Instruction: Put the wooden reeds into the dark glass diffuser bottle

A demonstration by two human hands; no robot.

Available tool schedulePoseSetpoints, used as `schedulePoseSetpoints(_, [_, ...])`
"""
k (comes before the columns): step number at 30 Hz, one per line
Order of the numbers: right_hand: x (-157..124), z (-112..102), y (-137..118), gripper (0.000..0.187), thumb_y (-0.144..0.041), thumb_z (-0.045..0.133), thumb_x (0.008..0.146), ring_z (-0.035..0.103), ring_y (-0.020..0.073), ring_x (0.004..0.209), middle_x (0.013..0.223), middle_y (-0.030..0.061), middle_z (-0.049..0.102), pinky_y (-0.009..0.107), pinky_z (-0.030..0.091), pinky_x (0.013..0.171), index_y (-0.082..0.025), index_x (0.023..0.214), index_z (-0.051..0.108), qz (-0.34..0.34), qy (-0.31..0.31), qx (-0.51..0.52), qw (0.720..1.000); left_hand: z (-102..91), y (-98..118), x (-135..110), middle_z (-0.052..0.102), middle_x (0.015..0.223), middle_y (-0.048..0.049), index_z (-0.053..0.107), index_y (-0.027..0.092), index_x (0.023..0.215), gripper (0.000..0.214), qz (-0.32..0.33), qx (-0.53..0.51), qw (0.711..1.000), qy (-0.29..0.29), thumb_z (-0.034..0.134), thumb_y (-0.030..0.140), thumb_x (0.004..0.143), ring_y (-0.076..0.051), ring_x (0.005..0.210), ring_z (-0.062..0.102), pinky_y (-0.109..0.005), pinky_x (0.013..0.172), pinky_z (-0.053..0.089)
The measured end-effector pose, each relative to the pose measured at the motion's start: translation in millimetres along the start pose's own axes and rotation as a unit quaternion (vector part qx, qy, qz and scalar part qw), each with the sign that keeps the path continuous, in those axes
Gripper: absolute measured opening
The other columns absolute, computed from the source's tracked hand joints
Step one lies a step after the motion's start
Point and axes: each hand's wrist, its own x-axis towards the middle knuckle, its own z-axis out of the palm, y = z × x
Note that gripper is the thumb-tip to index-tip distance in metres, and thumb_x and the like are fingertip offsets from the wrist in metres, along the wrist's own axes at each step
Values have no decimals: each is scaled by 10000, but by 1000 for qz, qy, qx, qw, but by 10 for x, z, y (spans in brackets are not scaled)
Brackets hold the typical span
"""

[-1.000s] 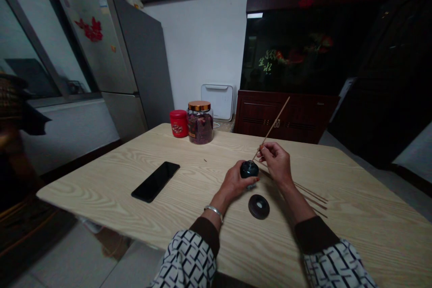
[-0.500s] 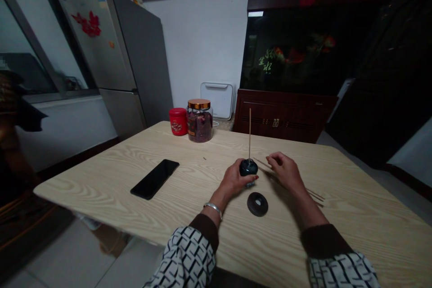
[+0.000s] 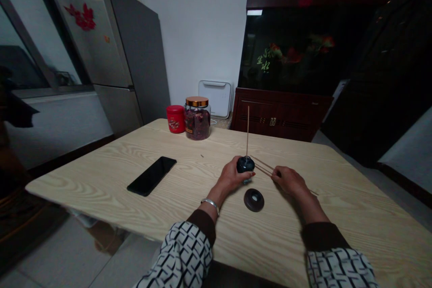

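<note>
- Left hand (image 3: 231,177) grips a dark round pot (image 3: 245,164) above the table, a thin stick (image 3: 247,130) standing upright in its top.
- Right hand (image 3: 289,181), fingers narrowly curled, lies on loose sticks (image 3: 265,167); whether it grips them cannot be told.
- Dark disc (image 3: 254,200) lies on the table (image 3: 84,180) just beside the pot.
- Phone (image 3: 151,176), jar (image 3: 197,119) and red tin (image 3: 175,119) sit well apart.

Single head-worn view, facing forward and down from close behind the near edge of the worktop (image 3: 84,180); wide framing spans the left hand (image 3: 231,177), right hand (image 3: 290,182) and far wall (image 3: 199,40).
</note>
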Motion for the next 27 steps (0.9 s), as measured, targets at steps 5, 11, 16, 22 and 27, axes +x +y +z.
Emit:
schedulePoseSetpoints(5, [-25,-62,-27,129,-312,587,827,582,164,704,802,39,703,272,302,577,-225,784,672,7,25,34,999,3,3,3,689,996,-83,607,162,1172,587,4,-3,1000,3,822,413,687,-235,917,649,-371,834,530])
schedulePoseSetpoints(11, [-42,-344,-253,156,-352,609,858,603,155,720,800,24,676,277,422,657,-206,866,661,-47,295,262,918,-6,19,0,692,995,-80,610,173,1172,583,-1,-2,1000,0,826,401,681,-242,932,649,-383,861,519])
schedulePoseSetpoints(16, [-12,-514,-568,222,-345,741,764,585,113,619,765,13,652,205,412,481,-172,859,639,-41,389,615,684,-8,3,2,695,1000,-79,610,175,1162,577,-1,1,1000,-1,825,412,682,-240,919,646,-371,826,517])
schedulePoseSetpoints(22, [58,-525,-822,266,-303,813,698,611,92,614,753,8,669,172,458,476,-158,833,635,-53,387,704,594,-13,17,-3,692,1010,-81,608,173,1171,590,3,5,1000,0,824,422,683,-236,933,645,-368,854,516])
schedulePoseSetpoints(27, [116,-478,-932,264,-340,790,735,618,97,616,754,3,668,186,479,487,-164,849,629,-70,392,670,627,-16,28,1,695,1020,-81,609,171,1172,600,-1,2,1000,-5,824,436,678,-230,930,645,-347,838,516])
